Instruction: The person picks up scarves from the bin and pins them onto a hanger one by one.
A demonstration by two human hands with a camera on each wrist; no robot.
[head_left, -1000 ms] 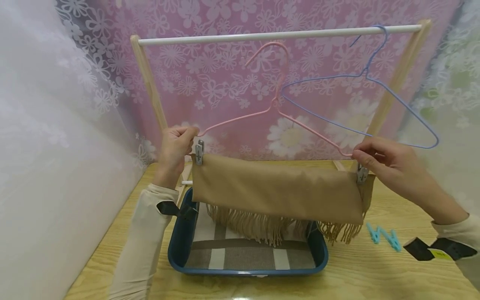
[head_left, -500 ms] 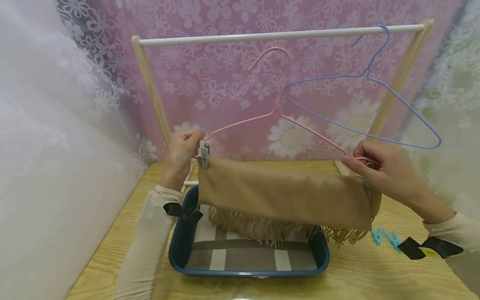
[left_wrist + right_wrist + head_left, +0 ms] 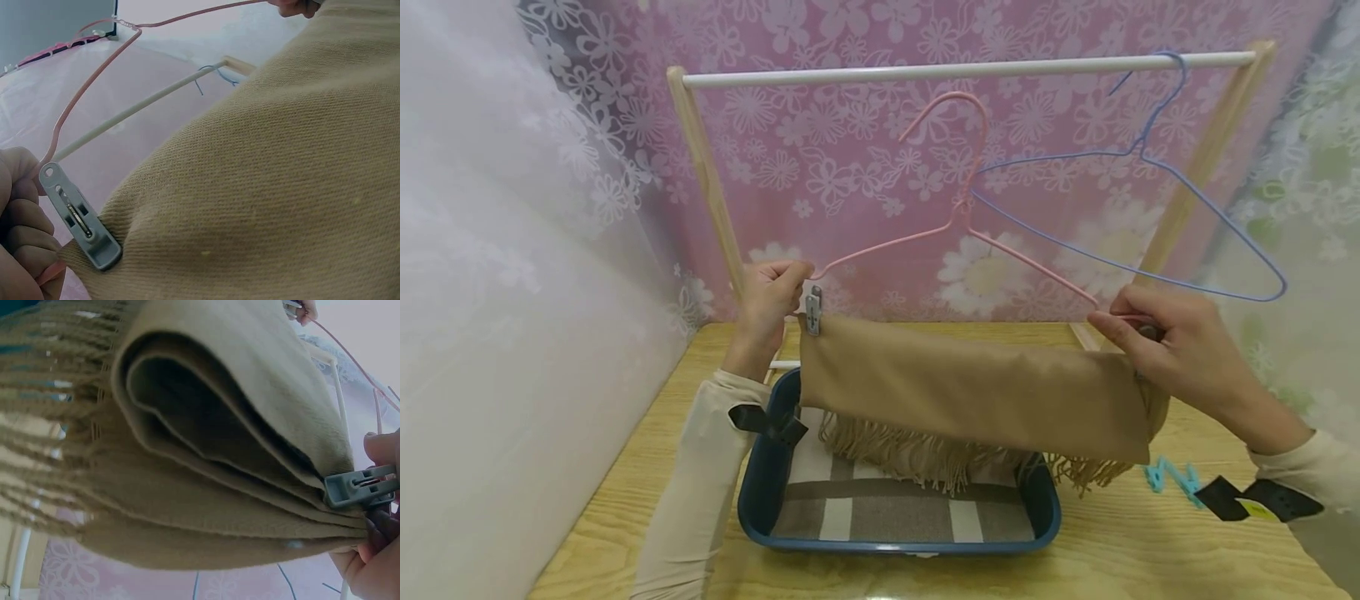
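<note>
A pink wire hanger is held up between both hands, its hook standing free below the rail. The left hand grips the hanger's left corner, beside a grey clothespin that clips a folded tan fringed scarf there. At the opposite corner, the right hand pinches the hanger with thumb and fingers. It mostly hides a second grey clothespin in the head view; the right wrist view shows this clothespin biting the scarf's stacked folds. The scarf hangs down in front, its fringe over the basin.
Behind stands a wooden rack with a white rail; a blue hanger hangs at its right. A dark blue basin holds a plaid cloth. Teal clothespins lie on the wooden table by the right wrist.
Hanger and scarf have shifted slightly right and down with both hands. The right hand now reaches further around its corner, covering the clothespin that showed before.
</note>
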